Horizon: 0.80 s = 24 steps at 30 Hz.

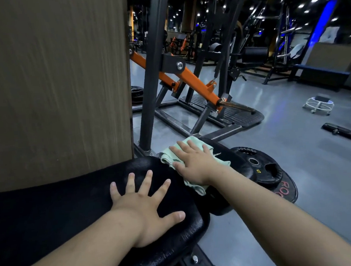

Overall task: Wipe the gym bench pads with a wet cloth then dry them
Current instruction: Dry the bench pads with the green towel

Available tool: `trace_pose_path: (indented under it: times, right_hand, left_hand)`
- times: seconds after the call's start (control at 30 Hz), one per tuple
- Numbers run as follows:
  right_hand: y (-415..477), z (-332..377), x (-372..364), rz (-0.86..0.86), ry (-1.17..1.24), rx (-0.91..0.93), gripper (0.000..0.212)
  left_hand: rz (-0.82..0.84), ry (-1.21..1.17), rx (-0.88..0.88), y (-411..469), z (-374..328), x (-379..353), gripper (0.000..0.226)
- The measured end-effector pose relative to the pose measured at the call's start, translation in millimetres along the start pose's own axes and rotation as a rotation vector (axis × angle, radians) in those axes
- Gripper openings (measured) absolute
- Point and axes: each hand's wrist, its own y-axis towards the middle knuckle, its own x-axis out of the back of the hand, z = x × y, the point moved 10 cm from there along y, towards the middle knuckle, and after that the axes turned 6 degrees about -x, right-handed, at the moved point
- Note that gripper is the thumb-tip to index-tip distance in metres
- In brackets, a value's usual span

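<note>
A black padded gym bench pad [71,208] fills the lower left of the head view. My left hand [143,204] lies flat on it near its right end, fingers spread wide. A pale green cloth [194,145] sits on the pad's far right corner. My right hand [193,163] presses down on the cloth with straight fingers, covering its middle. Part of the cloth hangs over the pad's right edge below my wrist.
A tall brown wall panel [51,83] rises just behind the pad on the left. Black weight plates [263,168] lie on the grey floor right of the pad. An orange-and-black machine frame [187,77] stands beyond, with a small white stool [318,104] further right.
</note>
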Motion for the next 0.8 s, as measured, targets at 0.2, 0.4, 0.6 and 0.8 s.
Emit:
trace_pose_path:
  times: [0.2,0.4,0.6,0.8]
  right_hand:
    - [57.5,19.3,-4.8,0.051,-0.065,-0.035,0.060]
    - [15.1,8.2,-2.6,0.007,-0.021,-0.022,0.061]
    - [-67.3,-12.5,-4.8,-0.024,-0.030,0.036,0.059]
    - [-82.4,-23.3,-1.3,-0.042,0.006,0.050,0.057]
  left_hand:
    - [-0.016,-0.003,-0.011,1.3,0.0,0.6,0.086]
    - [-0.016,-0.002,-0.013,0.2,0.3,0.0,0.087]
    - [-0.015,-0.006,-0.006,1.0,0.6,0.1,0.086]
    - [-0.018,-0.013,-0.007,0.3,-0.5,-0.2,0.086]
